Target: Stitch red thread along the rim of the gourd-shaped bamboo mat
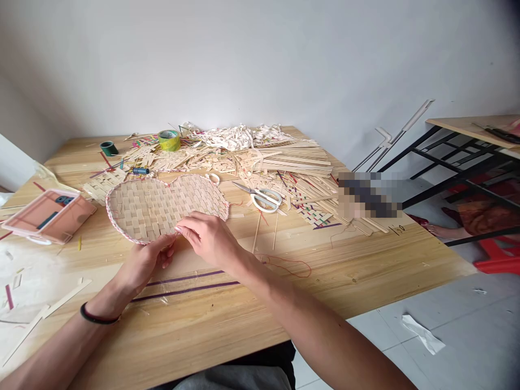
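A heart-shaped woven mat (162, 206) of pale strips, edged with pink and white binding, lies flat on the wooden table (244, 314). My left hand (148, 262) grips its near edge from below, fingers curled under the rim. My right hand (207, 235) is closed in a pinch on the same near edge, right beside the left fingertips. A thin red thread (290, 264) trails on the table to the right of my right wrist. A black band sits on my left wrist.
White-handled scissors (262, 197) lie right of the mat. A heap of loose strips (260, 157) covers the table's far side, with a green tape roll (169, 140). A pink tray (46, 216) stands at left. Two purple strips (190, 284) lie near me. Another table frame (459, 162) stands right.
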Demonstrator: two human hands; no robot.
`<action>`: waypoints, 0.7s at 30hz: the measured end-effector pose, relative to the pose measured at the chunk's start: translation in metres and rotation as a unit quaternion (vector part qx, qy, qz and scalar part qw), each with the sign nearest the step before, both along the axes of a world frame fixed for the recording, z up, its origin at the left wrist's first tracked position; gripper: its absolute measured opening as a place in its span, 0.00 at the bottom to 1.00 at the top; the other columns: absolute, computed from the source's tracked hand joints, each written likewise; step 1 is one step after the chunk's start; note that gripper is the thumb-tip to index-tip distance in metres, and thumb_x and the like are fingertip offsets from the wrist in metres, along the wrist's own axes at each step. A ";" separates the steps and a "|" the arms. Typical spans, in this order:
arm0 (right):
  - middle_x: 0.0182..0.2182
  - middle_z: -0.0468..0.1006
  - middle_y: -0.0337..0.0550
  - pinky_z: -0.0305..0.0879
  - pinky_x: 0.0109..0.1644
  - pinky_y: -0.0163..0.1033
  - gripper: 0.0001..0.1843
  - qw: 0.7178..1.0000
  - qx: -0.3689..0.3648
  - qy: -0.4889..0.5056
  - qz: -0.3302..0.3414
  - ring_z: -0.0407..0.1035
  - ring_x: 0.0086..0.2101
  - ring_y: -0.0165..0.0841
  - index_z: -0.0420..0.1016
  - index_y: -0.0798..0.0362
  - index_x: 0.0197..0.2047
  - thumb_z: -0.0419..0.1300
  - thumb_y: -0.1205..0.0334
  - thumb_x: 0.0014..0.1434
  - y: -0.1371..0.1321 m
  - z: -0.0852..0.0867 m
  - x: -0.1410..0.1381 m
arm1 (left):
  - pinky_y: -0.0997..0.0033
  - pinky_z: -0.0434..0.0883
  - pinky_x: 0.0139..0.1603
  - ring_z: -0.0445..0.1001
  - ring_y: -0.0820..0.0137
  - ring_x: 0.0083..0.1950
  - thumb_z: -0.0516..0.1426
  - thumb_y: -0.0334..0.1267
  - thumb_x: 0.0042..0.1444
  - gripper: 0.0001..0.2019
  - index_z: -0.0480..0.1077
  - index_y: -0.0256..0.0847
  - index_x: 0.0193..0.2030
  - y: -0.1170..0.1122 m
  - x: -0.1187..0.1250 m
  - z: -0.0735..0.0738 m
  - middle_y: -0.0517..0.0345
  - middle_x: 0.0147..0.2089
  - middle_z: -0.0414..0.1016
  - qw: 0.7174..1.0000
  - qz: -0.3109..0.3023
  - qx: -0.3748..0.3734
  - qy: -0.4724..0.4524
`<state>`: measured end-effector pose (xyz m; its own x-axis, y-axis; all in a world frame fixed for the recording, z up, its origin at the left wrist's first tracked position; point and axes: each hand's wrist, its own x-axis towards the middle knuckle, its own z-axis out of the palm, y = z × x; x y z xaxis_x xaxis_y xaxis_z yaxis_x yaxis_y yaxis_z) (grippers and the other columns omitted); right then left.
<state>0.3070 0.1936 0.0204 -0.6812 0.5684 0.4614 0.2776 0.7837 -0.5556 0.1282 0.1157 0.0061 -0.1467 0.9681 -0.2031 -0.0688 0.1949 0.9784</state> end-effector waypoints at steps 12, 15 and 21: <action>0.39 0.84 0.44 0.57 0.39 0.37 0.13 0.998 0.030 -0.061 -0.008 0.74 0.36 0.31 0.83 0.56 0.44 0.57 0.64 0.78 -0.002 0.006 0.003 | 0.71 0.56 0.21 0.56 0.73 0.25 0.64 0.48 0.61 0.20 0.65 0.41 0.23 0.001 -0.001 -0.002 0.62 0.24 0.59 1.000 -0.004 0.006 0.023; 0.40 0.84 0.44 0.57 0.39 0.37 0.13 0.996 0.034 -0.076 -0.012 0.74 0.37 0.31 0.83 0.55 0.46 0.57 0.62 0.79 -0.003 0.007 0.003 | 0.71 0.56 0.21 0.57 0.73 0.25 0.64 0.48 0.61 0.20 0.65 0.41 0.24 0.000 -0.001 -0.002 0.62 0.24 0.60 0.999 -0.002 0.004 0.032; 0.40 0.84 0.44 0.56 0.37 0.39 0.14 0.991 0.049 -0.123 -0.013 0.75 0.36 0.33 0.82 0.54 0.47 0.55 0.62 0.80 -0.006 0.010 0.001 | 0.71 0.53 0.20 0.54 0.74 0.23 0.62 0.49 0.60 0.23 0.62 0.42 0.21 0.000 0.000 0.003 0.62 0.21 0.58 0.998 -0.007 -0.006 0.067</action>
